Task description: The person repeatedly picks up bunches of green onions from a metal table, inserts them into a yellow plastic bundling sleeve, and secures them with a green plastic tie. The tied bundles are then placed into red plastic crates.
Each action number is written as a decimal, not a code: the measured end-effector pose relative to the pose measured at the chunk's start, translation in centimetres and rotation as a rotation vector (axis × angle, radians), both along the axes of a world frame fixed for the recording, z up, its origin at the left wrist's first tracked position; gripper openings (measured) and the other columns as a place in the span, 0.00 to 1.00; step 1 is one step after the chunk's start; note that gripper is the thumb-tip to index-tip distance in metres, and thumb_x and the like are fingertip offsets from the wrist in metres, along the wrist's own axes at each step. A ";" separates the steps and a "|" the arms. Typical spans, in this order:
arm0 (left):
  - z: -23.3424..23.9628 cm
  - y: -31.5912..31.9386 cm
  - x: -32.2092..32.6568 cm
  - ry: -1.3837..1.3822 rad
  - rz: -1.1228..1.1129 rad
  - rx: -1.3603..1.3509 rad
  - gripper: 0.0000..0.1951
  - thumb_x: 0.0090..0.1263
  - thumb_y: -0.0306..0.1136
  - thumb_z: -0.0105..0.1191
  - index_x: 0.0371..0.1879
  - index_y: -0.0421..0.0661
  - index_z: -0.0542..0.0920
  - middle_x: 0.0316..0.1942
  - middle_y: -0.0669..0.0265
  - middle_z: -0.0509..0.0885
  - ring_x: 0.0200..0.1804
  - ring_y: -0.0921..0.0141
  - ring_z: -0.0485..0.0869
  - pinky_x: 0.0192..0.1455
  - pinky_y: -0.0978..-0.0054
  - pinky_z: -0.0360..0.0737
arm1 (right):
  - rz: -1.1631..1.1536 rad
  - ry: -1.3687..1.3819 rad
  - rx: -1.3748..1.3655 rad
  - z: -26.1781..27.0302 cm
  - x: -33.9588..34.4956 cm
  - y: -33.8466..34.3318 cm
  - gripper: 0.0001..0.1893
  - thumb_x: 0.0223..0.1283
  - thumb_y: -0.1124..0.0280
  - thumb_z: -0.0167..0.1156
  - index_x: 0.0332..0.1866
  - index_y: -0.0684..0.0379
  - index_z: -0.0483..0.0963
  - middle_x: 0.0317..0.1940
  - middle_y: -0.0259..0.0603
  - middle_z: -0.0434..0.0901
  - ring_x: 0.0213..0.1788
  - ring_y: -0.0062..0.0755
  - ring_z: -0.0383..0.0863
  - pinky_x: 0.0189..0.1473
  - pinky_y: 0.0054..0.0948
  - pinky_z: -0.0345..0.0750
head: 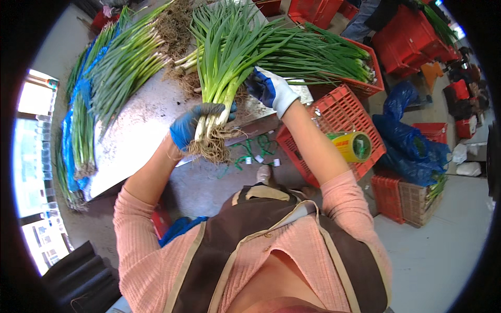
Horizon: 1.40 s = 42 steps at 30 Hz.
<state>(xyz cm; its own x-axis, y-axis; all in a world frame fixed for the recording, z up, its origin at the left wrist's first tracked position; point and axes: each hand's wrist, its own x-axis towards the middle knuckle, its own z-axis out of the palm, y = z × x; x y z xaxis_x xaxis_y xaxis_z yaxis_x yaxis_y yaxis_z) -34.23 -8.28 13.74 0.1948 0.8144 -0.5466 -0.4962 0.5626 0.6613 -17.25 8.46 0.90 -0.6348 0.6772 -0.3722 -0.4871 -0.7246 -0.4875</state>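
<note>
My left hand [195, 123], in a blue and grey glove, is closed around the white stems of a bunch of green onions [221, 84]. Brown roots [213, 144] hang below that fist, and the green leaves fan out away from me over the table. Beside the leaves, on their right, is my right hand [270, 88] in a white and blue coated glove. Its fingers are bent and partly in shadow; whether they pinch a leaf cannot be seen. Under the bunch is a pale metal tabletop [129, 144] with soil scattered on it.
More green onions [133, 66] lie at left, some on blue plastic [84, 92]. A red crate [373, 74] of onions stands at back right. Nearer, an upturned red crate [336, 101] bears a yellow tape roll [352, 146]. Green ties [254, 148] with white tags hang below the table edge.
</note>
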 end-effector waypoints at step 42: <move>7.5 -8.2 -2.2 1.075 -0.820 -0.072 0.18 0.44 0.32 0.63 0.37 0.40 0.80 0.28 0.63 0.84 0.29 0.72 0.80 0.36 0.74 0.79 | -0.138 0.919 0.265 2.1 2.2 0.3 0.44 0.52 0.36 0.57 0.69 0.55 0.59 0.69 0.43 0.60 0.71 0.52 0.55 0.71 0.56 0.52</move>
